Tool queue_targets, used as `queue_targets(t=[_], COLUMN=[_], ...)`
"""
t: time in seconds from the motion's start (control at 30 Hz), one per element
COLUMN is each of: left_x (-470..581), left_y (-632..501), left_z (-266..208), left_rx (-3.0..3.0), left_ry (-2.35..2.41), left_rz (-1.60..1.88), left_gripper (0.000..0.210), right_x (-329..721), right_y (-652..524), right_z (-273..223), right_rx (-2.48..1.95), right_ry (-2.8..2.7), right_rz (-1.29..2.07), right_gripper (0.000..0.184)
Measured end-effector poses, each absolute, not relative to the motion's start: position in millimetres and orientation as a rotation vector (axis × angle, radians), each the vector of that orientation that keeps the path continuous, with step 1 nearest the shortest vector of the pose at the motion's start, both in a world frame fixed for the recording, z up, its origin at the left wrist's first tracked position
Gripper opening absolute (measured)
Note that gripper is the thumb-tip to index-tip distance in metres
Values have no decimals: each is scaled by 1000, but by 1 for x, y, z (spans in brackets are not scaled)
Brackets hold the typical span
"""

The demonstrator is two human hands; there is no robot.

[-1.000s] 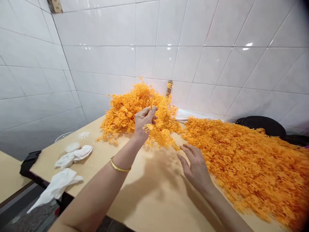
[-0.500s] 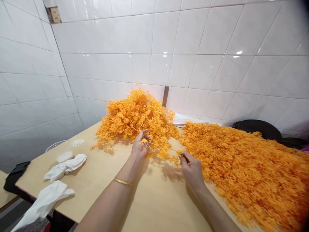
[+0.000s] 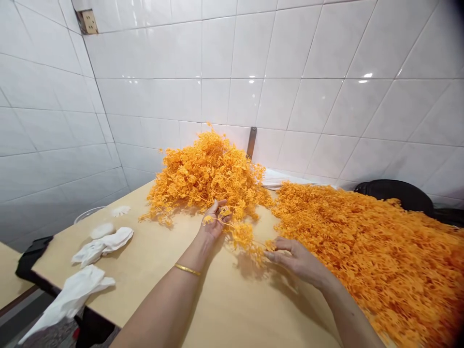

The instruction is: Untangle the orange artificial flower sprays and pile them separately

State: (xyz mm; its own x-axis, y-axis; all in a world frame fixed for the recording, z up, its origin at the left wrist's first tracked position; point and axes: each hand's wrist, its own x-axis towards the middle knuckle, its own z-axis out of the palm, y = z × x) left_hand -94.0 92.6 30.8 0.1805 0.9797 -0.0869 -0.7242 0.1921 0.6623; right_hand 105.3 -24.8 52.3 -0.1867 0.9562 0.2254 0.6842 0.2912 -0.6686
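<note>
My left hand (image 3: 214, 221) is palm up with its fingers curled around an orange artificial flower sprig (image 3: 242, 234). The sprig stretches rightward, low over the table, to my right hand (image 3: 295, 258). There my thumb and fingers close loosely on its tip, with a small orange blossom between them. Directly behind my left hand stands a heaped pile of similar orange sprigs (image 3: 203, 174). On the right, a wide spread of loose orange plastic pieces (image 3: 362, 241) lies close to my right hand.
White gloves (image 3: 103, 246) and a white cloth item (image 3: 68, 299) lie on the wooden table (image 3: 159, 261) at left, one hanging over its edge. A metal strip (image 3: 251, 142) stands by the tiled wall. A black bag (image 3: 395, 193) sits at back right.
My right hand has shifted slightly right and down, its grip looser and turned flatter. The sprig hangs a little lower and nearer. The view has moved slightly.
</note>
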Motion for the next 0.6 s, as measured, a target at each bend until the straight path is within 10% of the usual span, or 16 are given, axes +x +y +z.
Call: queue_targets(t=[0.3, 0.6], left_x=[-91, -102], left_y=[87, 97], left_z=[31, 32], left_rx=[654, 357], left_ry=[365, 230], left_rz=[1108, 1125], left_gripper=[14, 24], right_x=[81, 57], right_y=[-24, -30], right_z=[43, 23], right_rx=[-1273, -1394], right_ry=[-1582, -2404], right_rz=[478, -403], right_gripper=[34, 21])
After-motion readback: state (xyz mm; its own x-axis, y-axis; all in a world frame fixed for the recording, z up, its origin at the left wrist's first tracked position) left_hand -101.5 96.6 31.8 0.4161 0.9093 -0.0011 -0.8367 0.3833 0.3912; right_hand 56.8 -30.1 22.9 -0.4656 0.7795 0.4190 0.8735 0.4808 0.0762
